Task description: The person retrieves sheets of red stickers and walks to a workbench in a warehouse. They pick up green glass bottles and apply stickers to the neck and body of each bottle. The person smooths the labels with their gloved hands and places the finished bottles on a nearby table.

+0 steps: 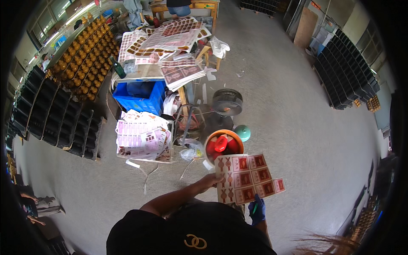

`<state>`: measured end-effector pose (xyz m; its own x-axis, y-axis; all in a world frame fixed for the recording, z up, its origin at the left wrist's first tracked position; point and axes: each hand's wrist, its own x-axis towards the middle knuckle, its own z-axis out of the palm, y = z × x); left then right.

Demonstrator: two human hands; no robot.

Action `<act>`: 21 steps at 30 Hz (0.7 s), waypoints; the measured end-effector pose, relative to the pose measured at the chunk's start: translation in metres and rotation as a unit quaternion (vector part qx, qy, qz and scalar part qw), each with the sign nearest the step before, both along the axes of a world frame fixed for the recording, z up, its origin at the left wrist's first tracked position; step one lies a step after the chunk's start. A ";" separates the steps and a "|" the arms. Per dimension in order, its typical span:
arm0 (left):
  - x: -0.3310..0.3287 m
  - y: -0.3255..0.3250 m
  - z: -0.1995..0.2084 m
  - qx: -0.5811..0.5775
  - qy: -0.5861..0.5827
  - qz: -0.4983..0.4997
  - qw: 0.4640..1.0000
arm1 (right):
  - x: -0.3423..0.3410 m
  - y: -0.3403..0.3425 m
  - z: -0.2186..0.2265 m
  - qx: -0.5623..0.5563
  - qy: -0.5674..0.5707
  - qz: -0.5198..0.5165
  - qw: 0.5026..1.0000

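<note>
A sheet of red and cream printed labels (244, 178) is held up in front of my body. My bare left hand (208, 182) grips its left edge. At the sheet's lower edge is my right hand (258, 211), in a dark blue glove, closed around a slim green object (255, 208) whose kind I cannot make out. The right fingertips reach the sheet's edge. One small label (279, 185) juts out past the sheet's right side; whether it is joined to the sheet is unclear. Just beyond the sheet stands an orange bucket (207, 149) with red things (221, 143) inside.
Past the bucket are a round black fan (227, 102) and a green round object (242, 132). To the left sit a box of printed sheets (142, 134), a blue crate (140, 102) and a table piled with label sheets (170, 40). Racks of black containers (346, 70) stand both sides.
</note>
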<state>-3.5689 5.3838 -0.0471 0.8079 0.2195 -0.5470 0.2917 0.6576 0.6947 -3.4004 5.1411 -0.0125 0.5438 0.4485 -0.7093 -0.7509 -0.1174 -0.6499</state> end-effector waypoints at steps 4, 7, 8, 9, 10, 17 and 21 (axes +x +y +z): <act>0.088 -0.021 -0.040 0.045 0.032 -0.082 0.995 | 0.105 -0.025 -0.017 -0.077 -0.066 -0.067 0.993; 0.173 -0.042 -0.077 0.050 0.066 -0.053 0.995 | 0.255 -0.120 -0.112 -0.049 -0.128 -0.100 0.986; 0.200 -0.046 -0.076 0.045 0.057 -0.019 0.997 | 0.319 -0.161 -0.136 -0.045 -0.145 -0.112 0.982; 0.226 -0.049 -0.083 0.038 0.062 0.009 0.997 | 0.382 -0.206 -0.160 -0.042 -0.168 -0.136 0.976; 0.248 -0.051 -0.100 0.034 0.074 0.004 0.997 | 0.447 -0.258 -0.181 -0.075 -0.279 -0.168 0.942; 0.309 -0.011 -0.113 0.051 0.059 0.027 0.997 | 0.664 -0.293 -0.129 -0.083 -0.292 -0.222 0.927; 0.280 0.030 -0.208 0.067 0.072 0.011 0.995 | 0.689 -0.128 -0.119 -0.063 -0.232 -0.165 0.957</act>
